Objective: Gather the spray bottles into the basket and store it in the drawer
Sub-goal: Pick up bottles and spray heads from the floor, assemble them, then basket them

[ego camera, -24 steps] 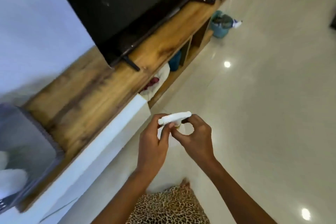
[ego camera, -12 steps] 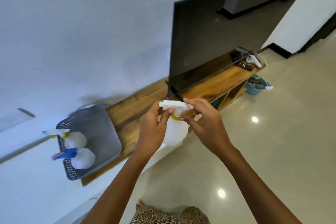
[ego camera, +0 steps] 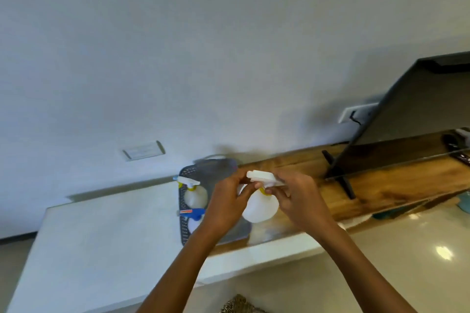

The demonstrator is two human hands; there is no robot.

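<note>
A white spray bottle (ego camera: 259,208) with a white trigger head and a yellow collar hangs in the air between both hands. My left hand (ego camera: 226,201) pinches the head from the left, my right hand (ego camera: 297,198) grips it from the right. Just behind and left stands a grey perforated basket (ego camera: 183,231) on the wooden shelf. Inside it lie two bottles: one with a white head and yellow collar (ego camera: 194,194), one with a blue head (ego camera: 193,213), partly hidden by my left forearm. The held bottle hovers over the basket's right end.
A wooden shelf top (ego camera: 381,188) runs right, with a black TV (ego camera: 419,109) on black feet. A white counter (ego camera: 101,241) extends left of the basket. Wall sockets (ego camera: 143,151) sit above. The glossy floor (ego camera: 419,249) lies at right.
My view has swung left and up. Both hands have carried the bottle left, from in front of the TV to the basket's right end.
</note>
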